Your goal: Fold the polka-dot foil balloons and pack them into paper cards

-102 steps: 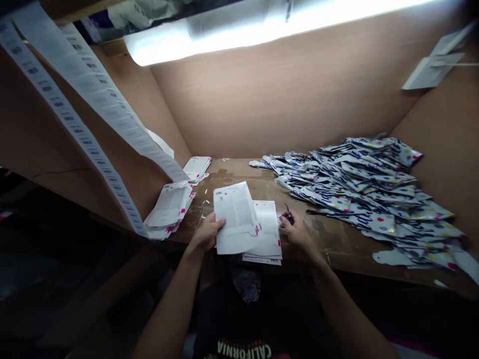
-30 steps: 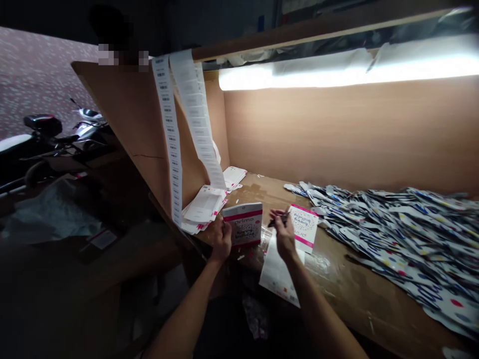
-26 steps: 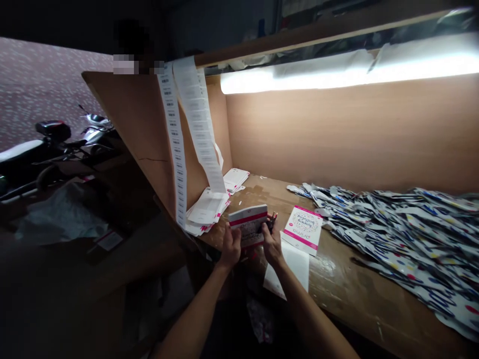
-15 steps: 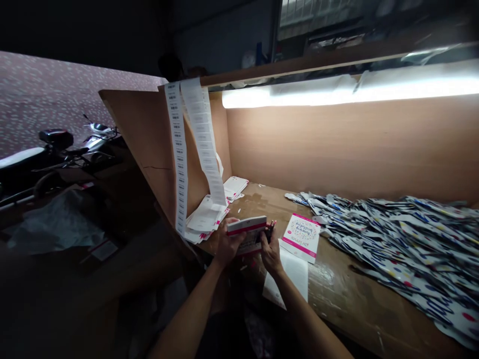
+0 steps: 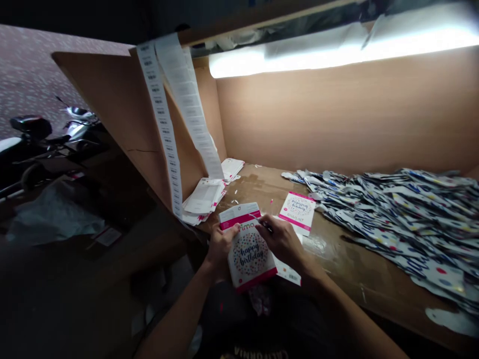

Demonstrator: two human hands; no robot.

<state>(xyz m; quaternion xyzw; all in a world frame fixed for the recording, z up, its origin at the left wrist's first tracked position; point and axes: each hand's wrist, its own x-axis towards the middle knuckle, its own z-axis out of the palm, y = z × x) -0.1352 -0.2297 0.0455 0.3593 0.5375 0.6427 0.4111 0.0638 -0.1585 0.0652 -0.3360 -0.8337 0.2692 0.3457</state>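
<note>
My left hand (image 5: 220,244) is closed on the left edge of a white and pink card packet (image 5: 251,257), its thumb on the front. The packet is tilted, with "happy birthday" in a ring of coloured dots facing me. My right hand (image 5: 281,239) grips a small dark-handled tool with a thin metal tip (image 5: 266,226) over the packet's upper right, near the pink band. Whether it is a pair of scissors or a cutter I cannot tell. Another happy birthday packet (image 5: 297,212) lies upside down on the table beyond my right hand. Below it, a white printed card (image 5: 288,271) is partly hidden.
A heap of foil balloons (image 5: 392,224) covers the right of the brown table (image 5: 258,182). Stacked white and pink packets (image 5: 205,197) lie at the left. Barcode label strips (image 5: 164,129) hang from the wooden side panel (image 5: 112,109). A lamp tube (image 5: 318,57) glows above.
The packet has turned from edge-on to show its printed front. My right hand has brought the tool over its upper part. The view has tipped down.
</note>
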